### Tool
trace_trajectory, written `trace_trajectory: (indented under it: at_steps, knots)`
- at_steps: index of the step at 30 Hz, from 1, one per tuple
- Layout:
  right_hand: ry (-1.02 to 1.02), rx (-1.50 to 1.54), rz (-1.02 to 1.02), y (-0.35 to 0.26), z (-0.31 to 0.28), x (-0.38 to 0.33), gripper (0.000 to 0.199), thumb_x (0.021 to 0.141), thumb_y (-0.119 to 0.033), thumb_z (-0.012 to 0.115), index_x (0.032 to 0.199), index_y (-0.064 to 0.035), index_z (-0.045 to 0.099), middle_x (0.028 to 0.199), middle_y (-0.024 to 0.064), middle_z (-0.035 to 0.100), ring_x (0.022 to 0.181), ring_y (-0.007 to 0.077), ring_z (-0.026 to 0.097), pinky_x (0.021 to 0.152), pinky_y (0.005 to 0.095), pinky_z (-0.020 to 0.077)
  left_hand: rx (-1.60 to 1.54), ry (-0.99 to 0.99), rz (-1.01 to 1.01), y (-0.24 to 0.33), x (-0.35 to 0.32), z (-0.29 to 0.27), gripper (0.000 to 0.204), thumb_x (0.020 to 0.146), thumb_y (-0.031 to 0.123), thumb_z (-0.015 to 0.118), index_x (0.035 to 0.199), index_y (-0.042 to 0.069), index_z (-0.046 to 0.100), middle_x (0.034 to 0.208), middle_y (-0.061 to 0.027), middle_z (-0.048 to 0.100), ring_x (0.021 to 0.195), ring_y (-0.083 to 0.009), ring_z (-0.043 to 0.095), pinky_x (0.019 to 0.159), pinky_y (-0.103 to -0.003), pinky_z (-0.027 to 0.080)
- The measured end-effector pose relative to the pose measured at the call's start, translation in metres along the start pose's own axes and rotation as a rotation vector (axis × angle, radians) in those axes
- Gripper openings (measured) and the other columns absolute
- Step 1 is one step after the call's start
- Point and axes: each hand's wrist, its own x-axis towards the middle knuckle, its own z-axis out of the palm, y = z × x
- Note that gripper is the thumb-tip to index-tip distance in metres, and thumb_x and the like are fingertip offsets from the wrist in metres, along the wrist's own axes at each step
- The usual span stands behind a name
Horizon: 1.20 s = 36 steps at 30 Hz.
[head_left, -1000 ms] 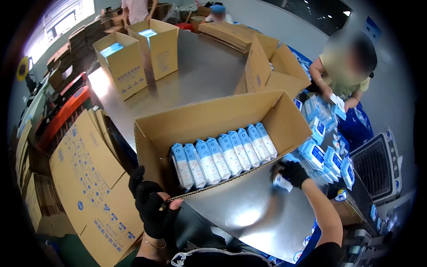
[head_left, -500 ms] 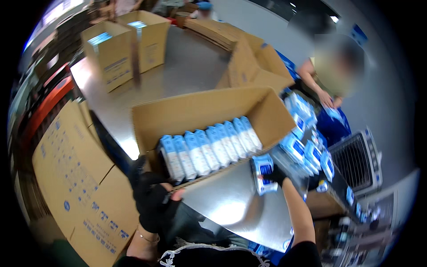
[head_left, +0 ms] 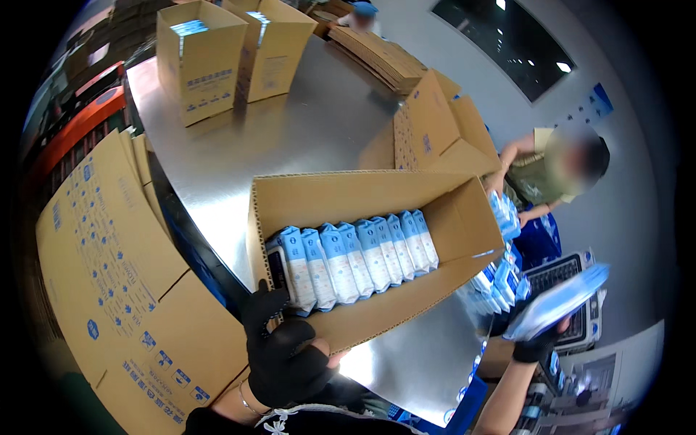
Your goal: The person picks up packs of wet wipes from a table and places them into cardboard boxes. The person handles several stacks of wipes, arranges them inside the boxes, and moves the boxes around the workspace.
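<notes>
Standing open on the metal table [head_left: 304,130], a long cardboard box [head_left: 464,217] holds one row of blue-and-white packs [head_left: 355,257], set on edge side by side along its left and middle part; the right end of the box shows bare cardboard. The left hand [head_left: 286,351], in a black glove, grips the near wall of the box at its left corner, fingers curled over the edge and touching the first pack. The right hand [head_left: 536,341], also gloved in black, is out to the right, clear of the box, fingers closed around the lower end of a blue pack [head_left: 557,301] held tilted in the air. More packs of the same kind lie in a loose heap [head_left: 500,279] just beyond the right end of the box.

Two upright cartons [head_left: 232,51] stand at the far end of the table, both open at the top. Flattened cartons [head_left: 116,290] lean at the left. A second person [head_left: 558,170] works at the far right beside further open boxes [head_left: 435,130]. The table surface is bright, reflective steel.
</notes>
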Motion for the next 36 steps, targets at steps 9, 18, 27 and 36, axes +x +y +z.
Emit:
trace_trajectory:
  at_steps: [9, 18, 27, 36]
  knots:
    - [-0.677, -0.763, 0.824, 0.171, 0.196, 0.137, 0.059, 0.08, -0.043, 0.075, 0.118, -0.0012, 0.06, 0.107, 0.015, 0.068, 0.096, 0.021, 0.067, 0.086, 0.035, 0.0532, -0.012, -0.014, 0.029, -0.002, -0.007, 0.001, 0.032, 0.071, 0.026, 0.081, 0.087, 0.015, 0.056, 0.087, -0.008, 0.052, 0.114, -0.0382, 0.046, 0.097, -0.054, 0.036]
    - [-1.486, -1.525, 0.628, 0.299, 0.244, 0.125, 0.051, 0.089, -0.046, 0.049, 0.115, -0.0061, 0.066, 0.112, 0.023, 0.064, 0.109, 0.0369, 0.06, 0.094, 0.0415, 0.0447, 0.075, 0.049, -0.047, 0.002, -0.002, 0.002, 0.024, 0.073, 0.027, 0.079, 0.076, 0.013, 0.059, 0.087, -0.01, 0.052, 0.115, -0.0415, 0.047, 0.094, -0.054, 0.038]
    - [-1.743, -1.67, 0.373, 0.326, 0.249, 0.125, 0.045, 0.084, -0.039, 0.059, 0.114, -0.0069, 0.065, 0.107, 0.0139, 0.066, 0.104, 0.027, 0.06, 0.093, 0.0405, 0.0445, 0.174, 0.06, 0.027, 0.008, 0.0, 0.013, 0.017, 0.082, 0.017, 0.069, 0.08, 0.008, 0.054, 0.09, -0.0125, 0.05, 0.111, -0.0388, 0.048, 0.098, -0.057, 0.035]
    - [-0.665, -0.877, -0.064, 0.001, 0.066, 0.242, 0.045, 0.086, -0.034, 0.068, 0.12, -0.005, 0.062, 0.107, 0.0067, 0.066, 0.1, 0.015, 0.062, 0.088, 0.0285, 0.0489, 0.076, 0.149, -0.137, -0.007, -0.004, 0.017, 0.027, 0.088, 0.02, 0.064, 0.105, 0.002, 0.051, 0.119, -0.0159, 0.051, 0.108, -0.0283, 0.052, 0.094, -0.04, 0.04]
